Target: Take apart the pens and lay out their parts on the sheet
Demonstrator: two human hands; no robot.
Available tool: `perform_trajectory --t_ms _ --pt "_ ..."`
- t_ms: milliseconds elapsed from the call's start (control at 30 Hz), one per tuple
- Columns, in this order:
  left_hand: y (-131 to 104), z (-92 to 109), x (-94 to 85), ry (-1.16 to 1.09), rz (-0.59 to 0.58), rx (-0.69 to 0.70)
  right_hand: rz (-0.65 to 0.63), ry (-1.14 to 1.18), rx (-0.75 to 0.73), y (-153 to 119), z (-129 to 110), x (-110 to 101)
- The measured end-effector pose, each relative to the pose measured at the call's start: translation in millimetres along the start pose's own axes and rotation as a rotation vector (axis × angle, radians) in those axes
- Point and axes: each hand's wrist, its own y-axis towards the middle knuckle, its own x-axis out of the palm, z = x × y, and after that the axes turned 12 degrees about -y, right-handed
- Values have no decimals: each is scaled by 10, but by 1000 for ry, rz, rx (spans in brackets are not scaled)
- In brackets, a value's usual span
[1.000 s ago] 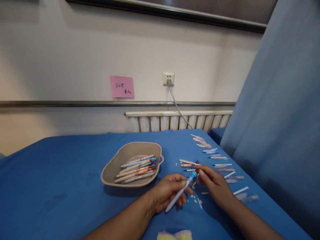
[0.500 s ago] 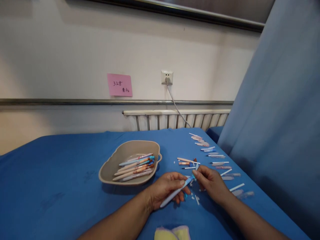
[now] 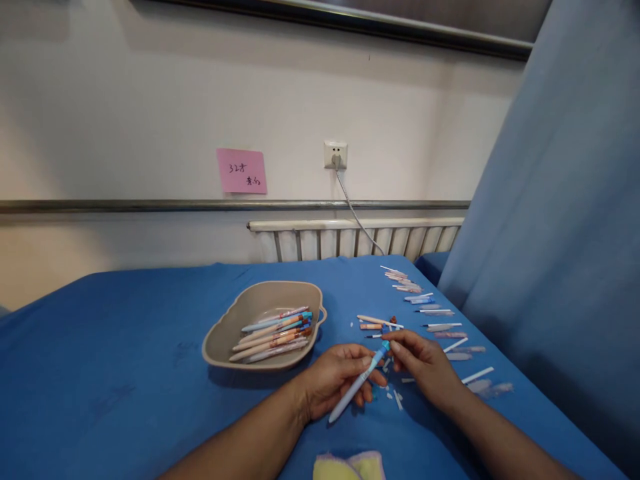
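A light blue pen [image 3: 354, 390] slants across my left hand [image 3: 336, 377], pinched between its thumb and fingers. Its tip points down toward me, and the brighter blue end is up. At that upper end, the thumb and forefinger of my right hand [image 3: 423, 363] are closed on the pen's top. Under and between the hands lie small white bits [image 3: 397, 400] and other pen parts, partly covered by my fingers. Just beyond, a peach pen barrel [image 3: 373, 321] and a short orange piece [image 3: 371, 327] rest on the blue cloth [image 3: 150, 333].
Left of my hands stands a beige basin [image 3: 215, 350] holding several pens [image 3: 275, 341]. Down the right side runs a row of separated pen parts [image 3: 440, 327]. A yellow cloth [image 3: 370, 465] lies at the near edge. A blue curtain [image 3: 560, 233] hangs at right.
The pale piece that stuck out past the pen's upper end no longer shows there. The pen now stands a little steeper, and my right fingers have shifted onto its top.
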Motion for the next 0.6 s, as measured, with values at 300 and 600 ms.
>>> perform_trajectory --t_ms 300,600 --pt "-15 4 7 19 -8 -5 -31 74 16 36 11 -3" --pt "-18 11 13 50 -15 -8 -44 20 22 26 -7 -25"
